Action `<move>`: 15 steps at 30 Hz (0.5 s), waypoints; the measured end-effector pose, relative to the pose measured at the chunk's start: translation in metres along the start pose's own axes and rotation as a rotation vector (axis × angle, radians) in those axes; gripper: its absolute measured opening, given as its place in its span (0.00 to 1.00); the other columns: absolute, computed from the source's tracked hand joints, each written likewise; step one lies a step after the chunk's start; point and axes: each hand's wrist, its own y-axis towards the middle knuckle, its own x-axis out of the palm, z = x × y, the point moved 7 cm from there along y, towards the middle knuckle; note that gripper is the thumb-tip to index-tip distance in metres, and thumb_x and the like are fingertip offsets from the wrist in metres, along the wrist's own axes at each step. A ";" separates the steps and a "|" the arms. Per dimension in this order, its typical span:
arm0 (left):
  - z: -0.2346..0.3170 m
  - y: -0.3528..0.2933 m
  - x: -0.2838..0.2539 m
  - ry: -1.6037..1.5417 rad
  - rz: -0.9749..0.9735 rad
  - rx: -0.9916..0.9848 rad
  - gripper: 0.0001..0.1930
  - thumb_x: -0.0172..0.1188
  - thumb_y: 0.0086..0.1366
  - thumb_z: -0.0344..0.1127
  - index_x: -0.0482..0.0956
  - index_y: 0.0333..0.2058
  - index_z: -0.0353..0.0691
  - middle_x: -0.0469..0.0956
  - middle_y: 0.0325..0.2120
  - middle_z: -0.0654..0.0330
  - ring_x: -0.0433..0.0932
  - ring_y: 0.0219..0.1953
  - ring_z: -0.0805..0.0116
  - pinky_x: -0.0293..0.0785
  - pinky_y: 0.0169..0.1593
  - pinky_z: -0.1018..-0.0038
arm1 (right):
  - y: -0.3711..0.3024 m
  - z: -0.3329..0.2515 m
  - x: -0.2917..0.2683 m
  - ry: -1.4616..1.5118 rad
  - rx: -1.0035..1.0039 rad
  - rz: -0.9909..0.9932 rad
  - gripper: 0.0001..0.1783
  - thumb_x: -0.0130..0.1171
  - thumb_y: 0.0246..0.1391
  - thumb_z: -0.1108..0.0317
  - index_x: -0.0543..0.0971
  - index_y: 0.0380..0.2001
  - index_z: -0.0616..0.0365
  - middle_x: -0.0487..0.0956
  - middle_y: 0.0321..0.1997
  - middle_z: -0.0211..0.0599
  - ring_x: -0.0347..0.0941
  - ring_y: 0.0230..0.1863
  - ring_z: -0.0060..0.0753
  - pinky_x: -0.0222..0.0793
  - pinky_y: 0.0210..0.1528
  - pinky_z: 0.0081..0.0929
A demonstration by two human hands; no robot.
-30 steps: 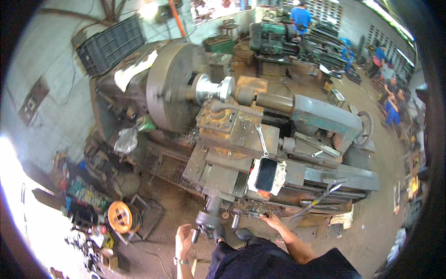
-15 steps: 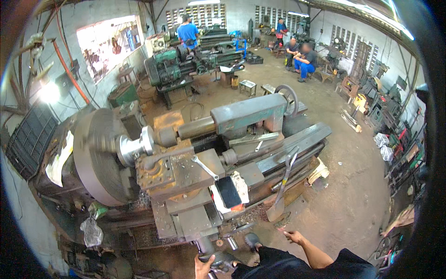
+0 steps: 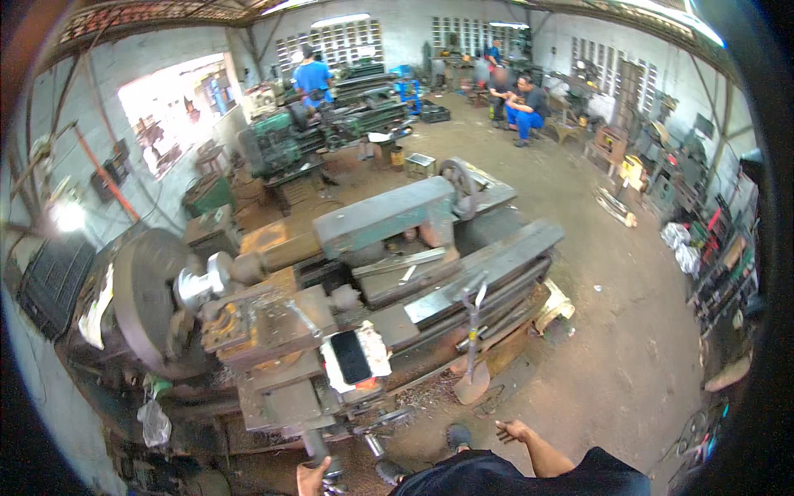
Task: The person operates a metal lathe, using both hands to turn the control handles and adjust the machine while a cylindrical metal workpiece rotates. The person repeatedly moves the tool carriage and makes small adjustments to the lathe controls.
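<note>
At the bottom edge, my left hand [image 3: 313, 478] is wrapped round a handle at the front of a large metal lathe; its fingers are partly cut off. My right hand [image 3: 514, 430] is held out over the floor, fingers apart, with nothing in it. A shiny stepped metal workpiece [image 3: 198, 288] sits in the lathe's big round chuck [image 3: 149, 302]. Close to it stands the rusty tool post [image 3: 227, 324]. A wrench [image 3: 303, 317] rests on the carriage, and a black phone [image 3: 351, 357] lies on a white cloth [image 3: 378, 351] beside it.
A shovel [image 3: 473, 355] leans against the lathe bed, blade on the floor. The tailstock [image 3: 385, 217] has a handwheel [image 3: 460, 188]. Several people, including one in blue [image 3: 312, 76], are at the back. Metal parts and a clear plastic bag [image 3: 686, 258] line the right wall.
My view has swung, so the lathe sits further left in it. My right hand's fingers have spread. The chuck was smeared by spinning; now a jaw shows more plainly. My left hand stays at the handle.
</note>
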 end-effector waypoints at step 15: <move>0.033 -0.041 0.027 0.451 0.310 -0.060 0.40 0.70 0.53 0.68 0.84 0.37 0.26 0.81 0.26 0.55 0.74 0.25 0.61 0.73 0.32 0.59 | -0.311 -0.299 -0.278 -0.438 -0.905 0.870 0.15 0.68 0.56 0.63 0.83 0.39 0.64 0.84 0.38 0.50 0.82 0.40 0.45 0.76 0.44 0.38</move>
